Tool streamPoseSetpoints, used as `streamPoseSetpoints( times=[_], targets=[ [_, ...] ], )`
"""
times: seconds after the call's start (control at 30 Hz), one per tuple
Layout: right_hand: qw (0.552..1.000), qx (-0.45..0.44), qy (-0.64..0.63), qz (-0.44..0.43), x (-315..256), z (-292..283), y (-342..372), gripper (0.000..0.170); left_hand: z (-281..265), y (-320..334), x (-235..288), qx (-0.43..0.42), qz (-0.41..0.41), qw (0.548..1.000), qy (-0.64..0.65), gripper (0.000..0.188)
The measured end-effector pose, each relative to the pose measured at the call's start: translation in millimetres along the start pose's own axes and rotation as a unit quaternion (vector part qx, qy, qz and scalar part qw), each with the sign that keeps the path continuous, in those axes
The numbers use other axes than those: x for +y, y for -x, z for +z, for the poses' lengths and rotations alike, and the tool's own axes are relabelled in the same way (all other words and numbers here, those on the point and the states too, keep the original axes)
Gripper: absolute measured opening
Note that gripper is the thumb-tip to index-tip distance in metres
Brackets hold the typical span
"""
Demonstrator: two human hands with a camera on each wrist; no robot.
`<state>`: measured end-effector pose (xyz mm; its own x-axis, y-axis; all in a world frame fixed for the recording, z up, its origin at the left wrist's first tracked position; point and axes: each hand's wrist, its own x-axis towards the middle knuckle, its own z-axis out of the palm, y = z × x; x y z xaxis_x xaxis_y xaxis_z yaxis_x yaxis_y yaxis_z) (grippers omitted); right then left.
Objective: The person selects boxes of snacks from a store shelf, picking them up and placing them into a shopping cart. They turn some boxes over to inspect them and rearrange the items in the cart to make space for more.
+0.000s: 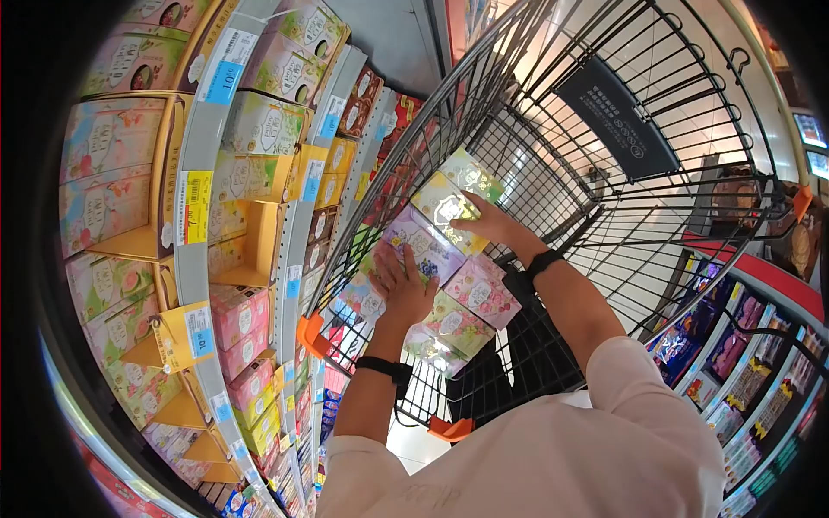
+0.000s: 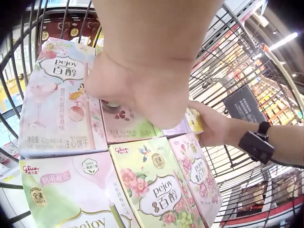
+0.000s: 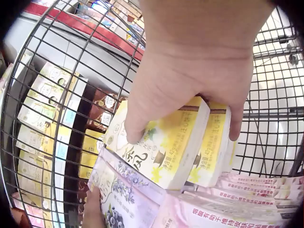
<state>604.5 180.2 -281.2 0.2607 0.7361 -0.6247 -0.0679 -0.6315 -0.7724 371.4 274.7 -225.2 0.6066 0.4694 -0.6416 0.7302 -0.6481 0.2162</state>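
Note:
Rows of Pejoy biscuit-stick boxes stand inside a black wire shopping cart (image 1: 553,216). My right hand (image 1: 492,226) grips yellow boxes (image 3: 175,147), its thumb over the front one and a finger down the far side of the one behind. My left hand (image 1: 401,281) rests with spread fingers on the purple blueberry box (image 1: 432,242) and the boxes beside it. Its fingers are hidden in the left wrist view. Nearer my body are a pink box (image 1: 479,289) and a pale green box (image 1: 458,324). A cherry-blossom box (image 2: 61,99) leans by the cart's side.
A shelf (image 1: 194,173) of similar boxes with price tags runs along the left, right against the cart. The cart wall carries a black sign (image 1: 617,116) and orange corner pieces (image 1: 313,337). Another snack rack (image 1: 743,371) stands to the right.

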Motion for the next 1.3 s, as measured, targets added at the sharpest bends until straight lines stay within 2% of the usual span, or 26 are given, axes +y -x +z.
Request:
streamPoseSetpoints(
  times=[0.27, 0.3, 0.43, 0.57, 0.63, 0.7, 0.77, 0.83, 0.9, 0.93, 1.03, 1.07, 1.23, 1.3],
  targets=[
    [0.999, 0.009, 0.027, 0.029, -5.8, -1.3, 3.9, 0.1, 7.1, 0.2, -4.4, 0.021, 0.016, 1.0, 0.0, 0.094],
    [0.999, 0.027, 0.032, 0.01, -7.7, -1.0, 7.5, 0.099, 8.6, 0.2, -6.1, 0.019, 0.005, 1.0, 0.001, 0.094],
    [1.0, -0.016, -0.004, 0.006, 14.0, -6.4, -6.6, 0.098, 11.9, -1.2, -6.5, 0.021, -0.009, 1.0, 0.005, 0.092],
    [0.999, -0.015, -0.04, 0.006, 18.7, -12.9, -7.5, 0.097, 9.1, 0.7, -3.9, 0.036, -0.003, 0.999, 0.001, 0.09],
    [0.998, -0.002, -0.048, 0.048, 9.1, -19.8, -0.4, 0.096, 2.3, 3.0, -1.2, 0.016, -0.01, 1.0, 0.001, 0.086],
    [0.998, -0.003, -0.046, 0.053, 1.8, -22.4, 5.9, 0.095, -5.8, 5.1, 1.7, 0.006, -0.03, 1.0, 0.002, 0.084],
    [0.993, -0.001, -0.086, 0.087, -10.1, -23.1, 12.6, 0.095, -10.8, 6.9, 0.1, -0.008, -0.015, 1.0, -0.006, 0.084],
    [0.992, -0.018, -0.086, 0.093, -18.4, -23.6, 21.3, 0.09, -14.9, 8.9, 1.1, -0.014, -0.027, 1.0, 0.007, 0.084],
    [0.985, 0.013, -0.04, 0.17, -22.5, -23.2, 23.6, 0.084, -19.1, 10.8, 1.4, 0.0, -0.019, 1.0, 0.015, 0.081],
    [0.985, 0.01, -0.025, 0.169, -22.1, -21.3, 23.6, 0.078, -23.0, 11.6, 2.2, 0.003, -0.024, 0.999, 0.022, 0.081],
    [0.988, -0.003, -0.044, 0.15, -19.7, -15.9, 25.8, 0.073, -38.5, 20.6, 3.3, 0.01, -0.03, 0.998, 0.049, 0.077],
    [0.988, 0.011, -0.034, 0.148, -15.7, -13.6, 23.1, 0.067, -47.1, 29.1, 4.4, 0.033, -0.028, 0.997, 0.064, 0.071],
    [0.988, 0.034, -0.056, 0.14, -16.1, -7.2, 25.4, 0.059, -77.6, 74.5, -9.0, 0.113, 0.017, 0.991, 0.074, 0.059],
    [0.989, 0.051, -0.043, 0.13, -17.7, -5.4, 28.6, 0.056, -87.9, 93.6, -15.8, 0.14, 0.023, 0.981, 0.135, 0.053]
  ],
)
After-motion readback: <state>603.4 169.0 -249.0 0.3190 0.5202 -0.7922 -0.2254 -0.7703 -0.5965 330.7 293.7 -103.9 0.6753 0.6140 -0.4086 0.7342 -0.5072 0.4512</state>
